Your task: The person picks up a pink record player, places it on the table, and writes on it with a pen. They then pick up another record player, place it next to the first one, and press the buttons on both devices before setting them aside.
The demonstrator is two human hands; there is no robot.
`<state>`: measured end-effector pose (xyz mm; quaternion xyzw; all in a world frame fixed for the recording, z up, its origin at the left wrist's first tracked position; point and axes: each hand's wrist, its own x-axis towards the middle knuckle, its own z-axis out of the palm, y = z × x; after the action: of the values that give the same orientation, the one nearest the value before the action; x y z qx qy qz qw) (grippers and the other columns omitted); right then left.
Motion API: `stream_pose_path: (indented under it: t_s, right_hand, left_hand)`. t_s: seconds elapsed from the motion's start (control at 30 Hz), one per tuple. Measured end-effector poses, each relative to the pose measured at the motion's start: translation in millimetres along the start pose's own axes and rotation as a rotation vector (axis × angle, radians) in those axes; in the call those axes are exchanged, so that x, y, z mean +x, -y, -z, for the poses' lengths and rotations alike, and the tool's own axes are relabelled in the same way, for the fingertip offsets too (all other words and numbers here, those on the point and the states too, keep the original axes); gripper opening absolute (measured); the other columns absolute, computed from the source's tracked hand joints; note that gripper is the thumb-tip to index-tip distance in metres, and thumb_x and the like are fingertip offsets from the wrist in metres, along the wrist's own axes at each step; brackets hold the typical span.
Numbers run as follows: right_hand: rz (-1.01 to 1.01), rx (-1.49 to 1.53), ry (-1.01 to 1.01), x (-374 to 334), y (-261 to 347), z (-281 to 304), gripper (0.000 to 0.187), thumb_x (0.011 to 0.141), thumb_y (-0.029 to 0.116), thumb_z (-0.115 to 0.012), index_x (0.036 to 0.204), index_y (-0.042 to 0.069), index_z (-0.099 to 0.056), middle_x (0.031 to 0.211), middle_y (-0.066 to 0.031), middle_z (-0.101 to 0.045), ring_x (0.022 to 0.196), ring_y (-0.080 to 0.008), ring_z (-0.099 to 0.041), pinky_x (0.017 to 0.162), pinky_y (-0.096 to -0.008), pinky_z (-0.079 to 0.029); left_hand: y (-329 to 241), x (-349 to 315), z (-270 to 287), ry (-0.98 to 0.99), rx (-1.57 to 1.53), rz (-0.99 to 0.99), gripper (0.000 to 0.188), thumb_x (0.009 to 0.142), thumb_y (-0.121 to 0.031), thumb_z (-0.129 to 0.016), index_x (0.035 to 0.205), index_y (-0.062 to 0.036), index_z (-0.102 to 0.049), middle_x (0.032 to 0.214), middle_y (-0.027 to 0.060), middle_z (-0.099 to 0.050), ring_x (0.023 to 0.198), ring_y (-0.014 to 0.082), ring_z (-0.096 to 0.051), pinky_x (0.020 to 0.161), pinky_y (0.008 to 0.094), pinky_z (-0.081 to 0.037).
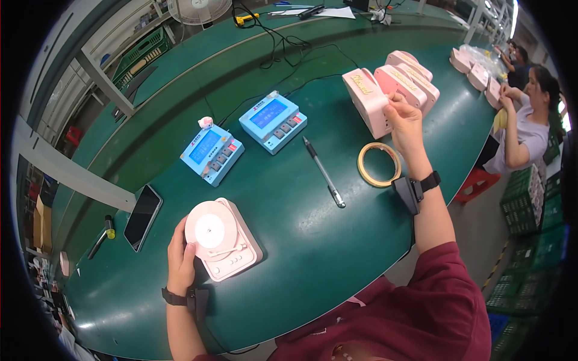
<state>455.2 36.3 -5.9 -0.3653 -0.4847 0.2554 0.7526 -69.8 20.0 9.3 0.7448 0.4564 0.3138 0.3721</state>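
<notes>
My left hand (179, 256) rests on the left edge of a pink turntable-shaped device (223, 239) lying flat on the green table, fingers curled round its round platter. My right hand (402, 119) reaches out to the far right and grips the nearest of several pink box-shaped units (367, 99) standing in a row. A roll of tan tape (379, 164) lies just below that hand. A pen (324, 172) lies between the two hands.
Two blue testers with screens (212, 153) (273, 121) sit mid-table, a black phone (142, 216) at the left. Cables run across the far side. Another person (525, 123) works at the right beside more pink units (480, 75). Green crates (530, 204) stand beyond the table's edge.
</notes>
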Motion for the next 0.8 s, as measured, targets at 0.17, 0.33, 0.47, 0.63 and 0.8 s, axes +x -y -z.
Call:
stream_pose_path:
  t_s: [0.17, 0.33, 0.47, 0.63, 0.8]
  right_hand:
    - [-0.044, 0.142, -0.16, 2.5, -7.8, 4.8, 0.012, 0.091, 0.003, -0.068, 0.101, -0.002, -0.072, 0.111, -0.0052, -0.062, 0.092, -0.0096, -0.057, 0.083, -0.024, -0.048]
    - [-0.077, 0.013, -0.208, 11.5, -12.3, 30.7, 0.019, 0.098, 0.013, -0.059, 0.109, 0.0, -0.068, 0.108, -0.0058, -0.064, 0.097, -0.0103, -0.059, 0.088, -0.0218, -0.045]
    - [-0.064, -0.395, -0.298, 10.2, -9.0, 35.7, 0.027, 0.098, 0.019, -0.06, 0.118, 0.0, -0.062, 0.117, -0.0081, -0.061, 0.105, -0.0119, -0.055, 0.093, -0.0274, -0.044]
    - [0.105, -0.8, -0.165, 0.4, -1.8, 2.3, 0.042, 0.087, 0.017, -0.072, 0.123, 0.0, -0.056, 0.126, -0.0109, -0.058, 0.117, -0.0197, -0.051, 0.102, -0.0344, -0.039]
    - [0.257, -1.086, -0.042, 13.2, -20.6, 46.8, 0.061, 0.076, 0.009, -0.078, 0.131, 0.0, -0.053, 0.132, -0.0127, -0.056, 0.124, -0.0249, -0.049, 0.109, -0.0369, -0.034]
  left_hand:
    - [-3.8, -0.6, 1.6, 0.008, -0.094, -0.021, 0.091, 0.078, -0.05, -0.068, 0.143, 0.0044, -0.036, 0.133, 0.0202, -0.054, 0.126, 0.0295, -0.051, 0.106, 0.038, -0.037]
    - [4.9, -1.2, 4.6, 0.121, -0.085, -0.172, 0.134, 0.05, -0.049, -0.091, 0.151, 0.0011, -0.019, 0.141, 0.0186, -0.047, 0.127, 0.0292, -0.05, 0.106, 0.039, -0.038]
    - [7.1, -5.4, 6.9, 0.142, -0.148, -0.089, 0.149, 0.04, -0.044, -0.098, 0.154, -0.0036, -0.011, 0.147, 0.0165, -0.038, 0.134, 0.028, -0.041, 0.11, 0.0393, -0.032]
    - [-3.0, -9.9, -10.4, 0.13, -0.093, -0.054, 0.146, 0.044, -0.037, -0.099, 0.155, -0.0058, -0.009, 0.149, 0.0151, -0.036, 0.132, 0.0254, -0.044, 0.109, 0.0389, -0.035]
    - [-8.5, -16.1, -23.0, 0.105, -0.135, -0.098, 0.131, 0.058, -0.035, -0.093, 0.154, -0.0044, -0.01, 0.136, 0.0194, -0.048, 0.101, 0.0231, -0.062, 0.086, 0.0336, -0.052]
